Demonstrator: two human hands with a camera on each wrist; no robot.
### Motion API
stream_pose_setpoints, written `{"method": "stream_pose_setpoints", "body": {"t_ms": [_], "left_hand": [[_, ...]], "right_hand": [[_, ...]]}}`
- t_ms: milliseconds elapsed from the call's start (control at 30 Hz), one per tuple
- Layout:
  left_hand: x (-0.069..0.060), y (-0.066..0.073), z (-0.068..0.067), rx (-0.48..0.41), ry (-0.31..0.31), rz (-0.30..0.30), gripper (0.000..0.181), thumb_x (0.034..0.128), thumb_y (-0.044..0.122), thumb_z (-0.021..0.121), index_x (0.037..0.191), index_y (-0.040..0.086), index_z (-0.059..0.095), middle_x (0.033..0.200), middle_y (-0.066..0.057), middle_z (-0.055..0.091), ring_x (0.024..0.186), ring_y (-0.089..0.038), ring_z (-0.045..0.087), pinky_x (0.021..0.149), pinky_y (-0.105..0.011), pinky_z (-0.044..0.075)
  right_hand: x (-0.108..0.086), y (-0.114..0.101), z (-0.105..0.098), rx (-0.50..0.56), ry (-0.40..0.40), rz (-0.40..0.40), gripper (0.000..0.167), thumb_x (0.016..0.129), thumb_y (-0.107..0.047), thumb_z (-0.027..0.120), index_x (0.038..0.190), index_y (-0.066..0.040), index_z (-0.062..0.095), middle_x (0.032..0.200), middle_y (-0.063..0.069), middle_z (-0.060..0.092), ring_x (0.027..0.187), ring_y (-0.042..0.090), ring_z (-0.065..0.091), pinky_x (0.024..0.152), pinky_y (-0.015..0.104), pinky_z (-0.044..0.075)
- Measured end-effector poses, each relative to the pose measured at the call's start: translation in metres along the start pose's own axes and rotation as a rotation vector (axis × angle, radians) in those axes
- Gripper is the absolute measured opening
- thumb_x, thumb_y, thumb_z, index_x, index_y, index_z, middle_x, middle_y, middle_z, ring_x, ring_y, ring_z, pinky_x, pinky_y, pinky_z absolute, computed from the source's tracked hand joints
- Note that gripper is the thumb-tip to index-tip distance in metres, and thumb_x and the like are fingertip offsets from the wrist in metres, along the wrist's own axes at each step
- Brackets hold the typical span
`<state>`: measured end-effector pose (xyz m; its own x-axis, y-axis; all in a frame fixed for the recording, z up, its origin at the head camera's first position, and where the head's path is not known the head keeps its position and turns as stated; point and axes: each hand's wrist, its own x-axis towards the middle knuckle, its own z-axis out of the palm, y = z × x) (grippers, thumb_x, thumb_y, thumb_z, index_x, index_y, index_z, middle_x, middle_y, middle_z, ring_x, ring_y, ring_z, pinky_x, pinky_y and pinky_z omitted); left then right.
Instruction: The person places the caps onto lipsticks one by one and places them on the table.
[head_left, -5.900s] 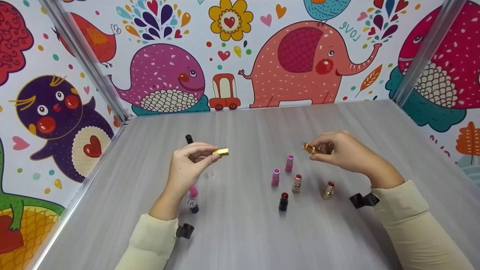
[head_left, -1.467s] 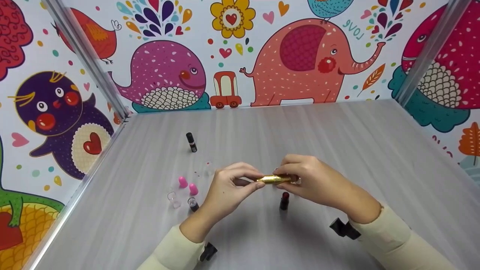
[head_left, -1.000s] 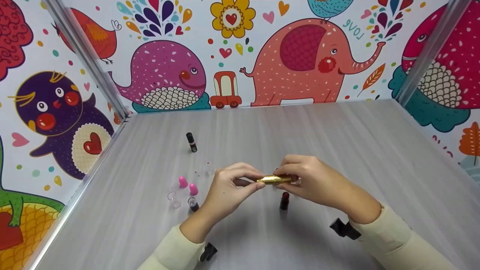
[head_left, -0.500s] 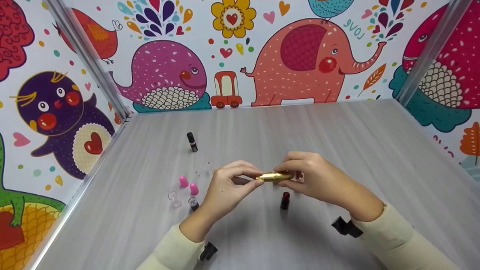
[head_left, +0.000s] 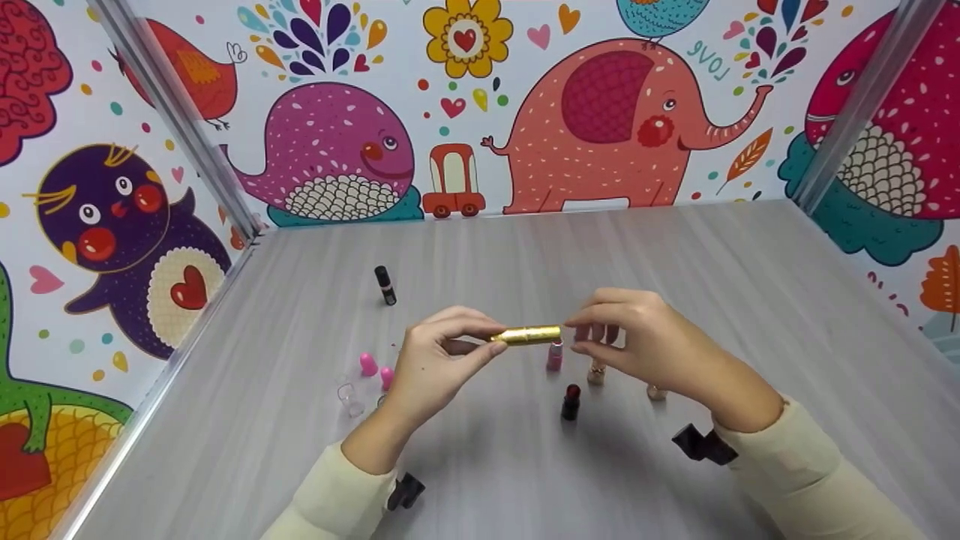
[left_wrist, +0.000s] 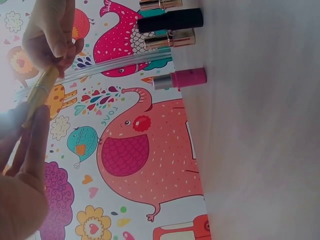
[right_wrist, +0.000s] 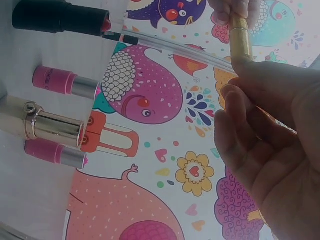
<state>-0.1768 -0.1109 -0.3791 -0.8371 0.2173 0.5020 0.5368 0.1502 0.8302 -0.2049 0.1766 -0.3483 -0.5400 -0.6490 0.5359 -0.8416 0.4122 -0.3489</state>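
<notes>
The left hand (head_left: 435, 379) pinches a gold tube (head_left: 529, 334) by its left end above the worktop (head_left: 480, 262), its right end just beside the right hand (head_left: 652, 346), whose loosely bent fingers are parted from the thumb, while a black lipstick (head_left: 571, 403) stands on the near side.

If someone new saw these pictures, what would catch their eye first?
Probably the coral elephant, large on the back wall behind the table. Then the gold tube, shining mid-picture in the head view between the left hand, which pinches it, and the right hand.
</notes>
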Motion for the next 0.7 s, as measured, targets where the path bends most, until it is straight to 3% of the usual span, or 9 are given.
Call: {"method": "stream_pose_setpoints", "body": {"t_ms": [200, 433, 700], "left_hand": [[0.004, 0.003, -0.011, 0.048, 0.052, 0.009, 0.016, 0.089, 0.004, 0.087, 0.104, 0.009, 0.085, 0.103, 0.0, 0.076, 0.094, -0.019, 0.073, 0.081, -0.033, 0.066], [0.009, 0.004, -0.03, 0.083, 0.126, 0.049, 0.016, 0.0887, 0.003, 0.087, 0.104, 0.007, 0.084, 0.103, -0.002, 0.076, 0.096, -0.02, 0.074, 0.081, -0.033, 0.066], [0.014, 0.006, -0.049, 0.125, 0.201, 0.029, 0.018, 0.0875, -0.001, 0.086, 0.105, 0.004, 0.084, 0.105, -0.007, 0.074, 0.097, -0.017, 0.075, 0.082, -0.03, 0.066]], "right_hand": [[-0.001, 0.003, -0.005, -0.017, 0.02, -0.023, 0.029, 0.08, 0.001, 0.093, 0.104, -0.01, 0.082, 0.096, -0.002, 0.073, 0.078, 0.009, 0.067, 0.062, 0.025, 0.063], [-0.002, 0.008, -0.012, -0.028, 0.01, 0.023, 0.027, 0.082, -0.006, 0.093, 0.106, -0.012, 0.082, 0.099, -0.006, 0.073, 0.083, 0.008, 0.067, 0.063, 0.027, 0.062], [-0.004, 0.013, -0.016, -0.054, 0.015, 0.083, 0.027, 0.082, -0.006, 0.093, 0.105, -0.012, 0.082, 0.098, -0.006, 0.073, 0.082, 0.007, 0.066, 0.065, 0.029, 0.064]]}}
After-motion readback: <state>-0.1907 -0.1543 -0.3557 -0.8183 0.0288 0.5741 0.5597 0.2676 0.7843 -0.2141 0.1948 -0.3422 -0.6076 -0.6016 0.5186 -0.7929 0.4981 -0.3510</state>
